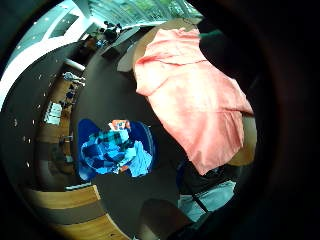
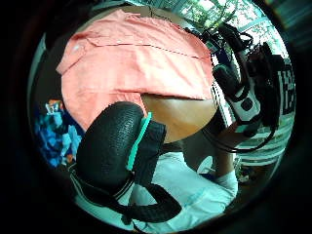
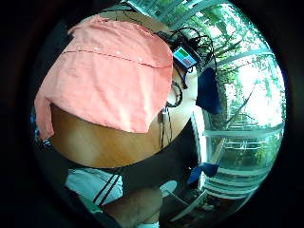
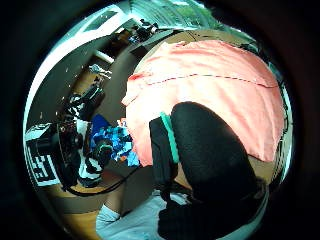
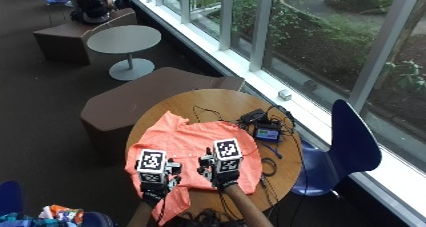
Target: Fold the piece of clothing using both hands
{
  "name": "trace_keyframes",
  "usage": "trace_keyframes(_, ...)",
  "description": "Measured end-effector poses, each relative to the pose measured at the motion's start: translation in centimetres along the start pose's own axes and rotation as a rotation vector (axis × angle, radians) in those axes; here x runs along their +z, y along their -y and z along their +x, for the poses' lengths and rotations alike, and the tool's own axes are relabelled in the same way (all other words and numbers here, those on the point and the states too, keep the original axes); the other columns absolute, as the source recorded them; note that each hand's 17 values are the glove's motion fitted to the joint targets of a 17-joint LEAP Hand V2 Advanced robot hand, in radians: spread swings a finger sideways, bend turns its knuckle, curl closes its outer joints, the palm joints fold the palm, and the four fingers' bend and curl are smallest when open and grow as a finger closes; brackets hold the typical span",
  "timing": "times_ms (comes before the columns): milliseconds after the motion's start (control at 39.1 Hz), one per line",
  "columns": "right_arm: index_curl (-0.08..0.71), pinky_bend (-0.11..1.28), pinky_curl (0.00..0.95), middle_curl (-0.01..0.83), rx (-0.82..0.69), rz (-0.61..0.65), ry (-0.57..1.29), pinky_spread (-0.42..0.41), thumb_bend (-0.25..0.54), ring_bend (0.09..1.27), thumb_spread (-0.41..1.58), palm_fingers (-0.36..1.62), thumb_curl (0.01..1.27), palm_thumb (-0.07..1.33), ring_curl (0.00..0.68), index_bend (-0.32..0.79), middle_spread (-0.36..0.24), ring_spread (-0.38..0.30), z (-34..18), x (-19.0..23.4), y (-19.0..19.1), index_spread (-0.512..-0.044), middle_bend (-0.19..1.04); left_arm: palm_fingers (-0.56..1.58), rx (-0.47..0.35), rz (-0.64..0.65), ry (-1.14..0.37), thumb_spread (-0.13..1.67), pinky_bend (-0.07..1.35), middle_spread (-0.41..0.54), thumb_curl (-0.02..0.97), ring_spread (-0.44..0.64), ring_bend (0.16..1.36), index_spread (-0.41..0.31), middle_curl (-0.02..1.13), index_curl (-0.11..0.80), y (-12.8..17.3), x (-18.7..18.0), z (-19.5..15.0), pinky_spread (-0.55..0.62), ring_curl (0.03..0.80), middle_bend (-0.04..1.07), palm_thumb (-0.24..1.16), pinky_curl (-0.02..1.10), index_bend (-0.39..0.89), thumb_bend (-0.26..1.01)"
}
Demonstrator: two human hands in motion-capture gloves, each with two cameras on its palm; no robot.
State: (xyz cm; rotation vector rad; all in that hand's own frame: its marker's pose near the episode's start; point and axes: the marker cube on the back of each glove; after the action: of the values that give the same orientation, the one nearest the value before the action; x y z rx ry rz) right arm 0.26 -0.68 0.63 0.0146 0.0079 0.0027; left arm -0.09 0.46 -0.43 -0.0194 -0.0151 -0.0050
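The salmon-pink shirt [image 5: 200,152] lies spread flat on the round wooden table [image 5: 219,103], one part hanging over the near edge, probably so that both hands can reach its near side to begin a fold. The left hand [image 5: 154,179] and the right hand [image 5: 223,171] hover above the near part of the shirt; I cannot tell if their fingers are apart or curled. A small device with a lit screen [image 5: 268,133] and cables lie beside the shirt.

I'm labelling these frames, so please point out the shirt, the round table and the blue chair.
shirt [image 5: 193,144]: outside view, middle of the spread orange cloth.
round table [image 5: 219,103]: outside view, bare wooden top at its far side.
blue chair [image 5: 353,139]: outside view, its backrest.
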Motion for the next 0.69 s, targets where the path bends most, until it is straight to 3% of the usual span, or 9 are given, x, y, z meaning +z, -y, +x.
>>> trace_keyframes(102,0.110,0.38,0.127,0.081,0.000,-0.003,-0.005,0.174,0.167,0.20,0.68,0.25,0.08,0.26,0.057,0.21,-0.007,0.061,-0.1,-0.4,-0.3,-0.254,0.20,0.59,0.000,-0.041,0.015,0.63,0.40,-0.049,0.047,0.02,0.55,-0.074,0.15,0.046,-0.7,-0.4,-0.1,0.14,0.180,0.29,0.09,0.13,0.08,0.04)
trace_keyframes(256,0.170,0.40,0.180,0.132,-0.008,-0.006,0.001,0.227,0.160,0.20,0.96,0.23,0.12,0.28,0.094,0.19,-0.008,0.083,-0.2,-0.7,-0.6,-0.326,0.19,0.54,0.007,-0.024,0.006,0.88,0.43,-0.063,0.088,0.02,0.59,-0.096,0.23,0.083,-0.3,-0.3,0.0,0.18,0.245,0.30,0.09,0.18,0.10,0.02)
trace_keyframes(460,0.218,0.41,0.222,0.181,-0.008,0.019,-0.002,0.257,0.130,0.20,1.14,0.21,0.17,0.29,0.122,0.17,-0.009,0.097,0.1,0.0,-0.1,-0.365,0.18,0.51,0.004,-0.039,0.017,1.03,0.45,-0.071,0.134,0.03,0.61,-0.108,0.28,0.120,-0.7,-0.9,0.0,0.21,0.275,0.30,0.09,0.22,0.11,-0.01)
trace_keyframes(588,0.240,0.41,0.242,0.203,-0.021,-0.011,0.012,0.265,0.108,0.20,1.20,0.21,0.19,0.29,0.140,0.17,-0.009,0.101,0.0,-1.2,-1.9,-0.375,0.18,0.50,0.006,-0.029,0.011,1.08,0.45,-0.073,0.157,0.03,0.61,-0.111,0.31,0.139,-0.6,-0.1,-0.3,0.22,0.287,0.29,0.08,0.23,0.11,-0.02)
trace_keyframes(691,0.254,0.41,0.255,0.219,-0.008,-0.021,0.014,0.269,0.091,0.20,1.23,0.20,0.20,0.29,0.153,0.17,-0.009,0.103,1.0,0.2,-2.4,-0.380,0.18,0.49,-0.009,-0.053,0.011,1.10,0.45,-0.074,0.173,0.03,0.62,-0.112,0.32,0.152,-1.3,0.6,-0.8,0.23,0.295,0.29,0.08,0.24,0.11,-0.02)
